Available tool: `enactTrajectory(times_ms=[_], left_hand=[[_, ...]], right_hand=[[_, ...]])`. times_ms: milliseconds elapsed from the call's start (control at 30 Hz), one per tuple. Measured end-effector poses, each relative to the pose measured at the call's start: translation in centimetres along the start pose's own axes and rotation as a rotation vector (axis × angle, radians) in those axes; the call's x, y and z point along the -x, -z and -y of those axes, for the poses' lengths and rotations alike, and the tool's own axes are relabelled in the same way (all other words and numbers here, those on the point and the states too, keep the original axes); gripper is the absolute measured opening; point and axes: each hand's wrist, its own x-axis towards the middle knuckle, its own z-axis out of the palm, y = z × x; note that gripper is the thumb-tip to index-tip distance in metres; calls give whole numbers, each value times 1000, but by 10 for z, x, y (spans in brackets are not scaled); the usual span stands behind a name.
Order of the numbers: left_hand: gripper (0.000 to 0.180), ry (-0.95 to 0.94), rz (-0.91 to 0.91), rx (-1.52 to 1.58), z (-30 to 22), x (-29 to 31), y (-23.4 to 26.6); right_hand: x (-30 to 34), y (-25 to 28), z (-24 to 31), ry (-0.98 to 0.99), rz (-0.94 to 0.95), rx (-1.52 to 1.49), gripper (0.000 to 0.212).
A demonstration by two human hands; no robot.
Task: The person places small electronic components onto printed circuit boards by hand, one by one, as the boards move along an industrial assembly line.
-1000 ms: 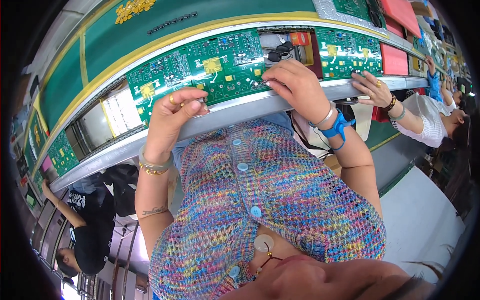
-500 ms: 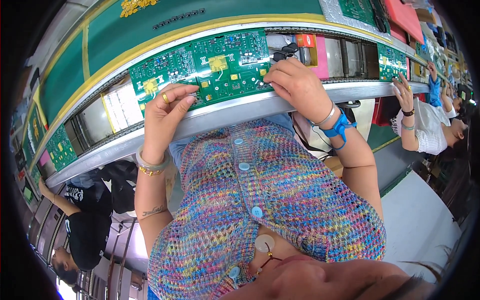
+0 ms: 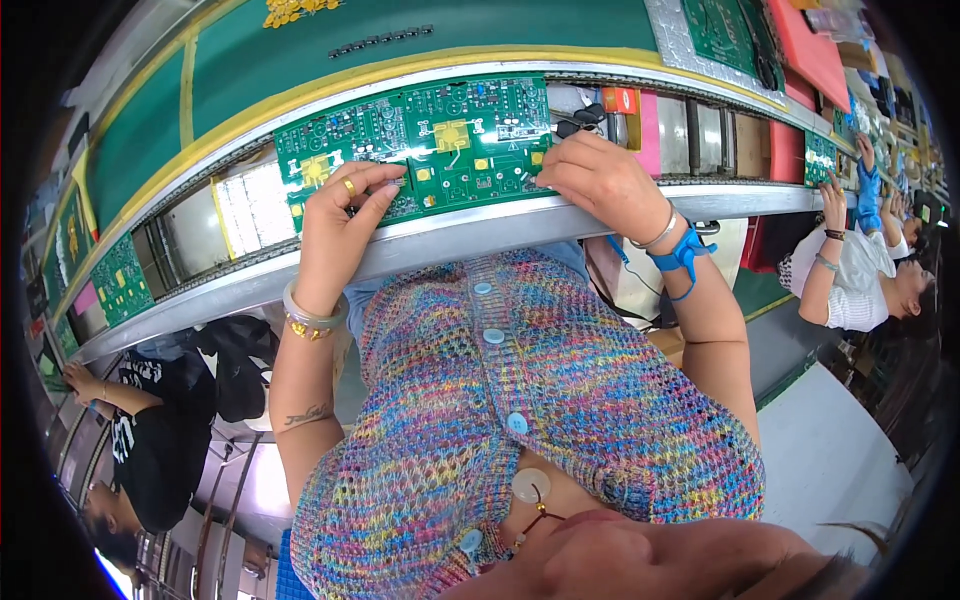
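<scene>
On the grey metal rails (image 3: 470,227), the green rectangular circuit board (image 3: 482,150) already carries many small parts (image 3: 479,90), while the left hand (image 3: 343,212) and right hand (image 3: 610,190) bend their fingers over its near corners; whether they pinch something, or what remains, I cannot tell.

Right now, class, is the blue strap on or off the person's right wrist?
On. The blue strap crosses the wrist below the right hand, beside a silver bangle; the wrist's underside is hidden.
</scene>
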Motion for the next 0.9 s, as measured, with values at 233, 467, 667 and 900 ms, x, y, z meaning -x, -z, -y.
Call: enactTrajectory(times_ms=[233, 467, 667, 900], left_hand=[[19, -43, 8, -20, 1, 1, 0], [19, -48, 53, -18, -2, -3, -3], [19, 13, 12, -14, -7, 4, 0], [18, -85, -126, -241, -9, 23, 10]], right_hand=[[-2, 1, -9, 65, 16, -30, 21], [-31, 26, -13, -42, -2, -10, 21], [-139, 40, -40, -49, -479, 107, 11], [-175, 22, -78, -116, -368, 506, 13]])
